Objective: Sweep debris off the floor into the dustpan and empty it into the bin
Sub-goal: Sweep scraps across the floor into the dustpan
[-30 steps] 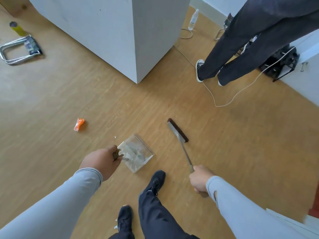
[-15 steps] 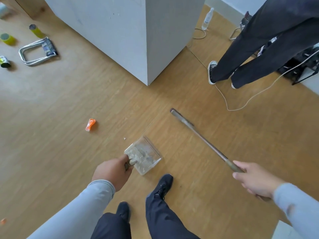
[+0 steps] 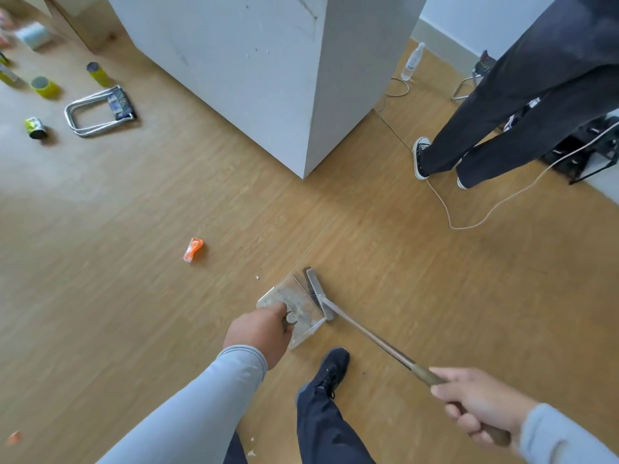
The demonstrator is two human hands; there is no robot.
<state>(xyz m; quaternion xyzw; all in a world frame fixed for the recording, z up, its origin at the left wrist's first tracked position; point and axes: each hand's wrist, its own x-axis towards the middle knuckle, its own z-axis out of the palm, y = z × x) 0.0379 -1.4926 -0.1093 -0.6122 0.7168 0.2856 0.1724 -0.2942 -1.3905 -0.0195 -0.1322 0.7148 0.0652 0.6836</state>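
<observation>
- Dustpan (image 3: pixel 299 308): lay flat on the floor (image 3: pixel 134 296), its handle gripped by the left hand (image 3: pixel 259 331).
- Broom (image 3: pixel 365 334): head touched the dustpan's right edge; right hand (image 3: pixel 482 401) curled round its handle end.

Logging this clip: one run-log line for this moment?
left hand: holds clear plastic dustpan | right hand: grips long-handled broom | broom head at pan mouth

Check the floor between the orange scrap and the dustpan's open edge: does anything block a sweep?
Nothing visible blocks it. Bare floor lies between the orange scrap and the dustpan, apart from one tiny white crumb. The broom head sits on the dustpan's far side.
</observation>
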